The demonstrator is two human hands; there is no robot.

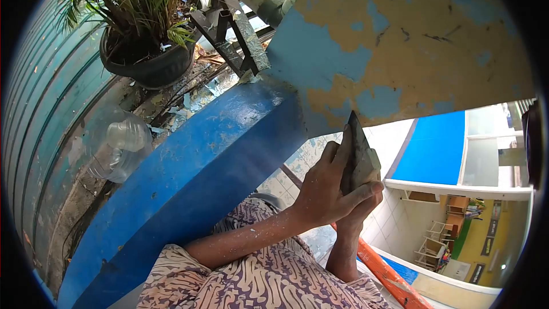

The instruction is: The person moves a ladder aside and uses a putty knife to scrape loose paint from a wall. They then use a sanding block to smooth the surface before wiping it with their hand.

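Note:
A pointed scraper (360,151) with a dark flat blade is held at the lower edge of a wall panel (400,57) with patchy light blue and tan paint. My left hand (326,186) has its fingers along the blade and its thumb across the lower end. Behind it, my right hand (363,203) is wrapped round the pale lower part of the scraper, partly hidden by the left. The tip touches or nearly touches the panel's edge. Paint specks dot my left forearm.
A blue ledge (194,154) slants across the left. Beyond it are a potted plant (151,68), a clear plastic bottle (120,146), paint flakes and a metal frame (237,28). An orange bar (394,280) lies lower right, above a room with chairs.

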